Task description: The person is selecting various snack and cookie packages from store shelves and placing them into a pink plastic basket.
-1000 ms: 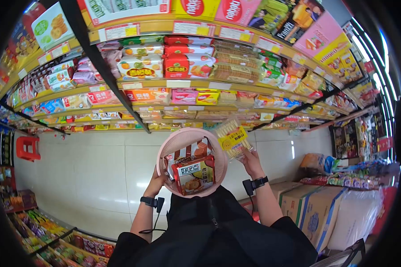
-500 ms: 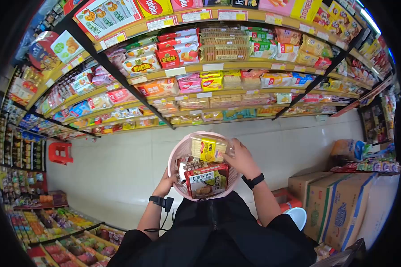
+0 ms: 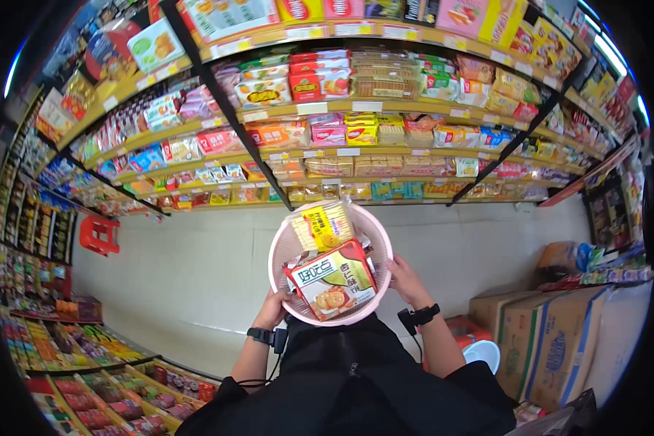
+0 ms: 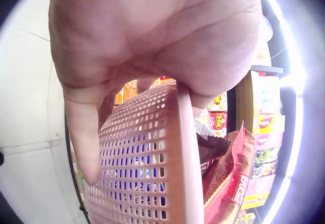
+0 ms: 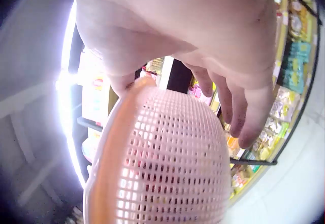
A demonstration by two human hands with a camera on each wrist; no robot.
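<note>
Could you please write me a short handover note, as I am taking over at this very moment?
Hands: the left hand grips the basket by its rim; the right hand holds the opposite side.
Things: the cracker pack and the red box lie in the basket, in front of the shelves.
Done: both packs are in.
Left: probably further picking; keep the basket level.

Stocked shelves [image 3: 356,109] line a pale tiled floor [image 3: 196,269], red stool [image 3: 98,234] aside
</note>
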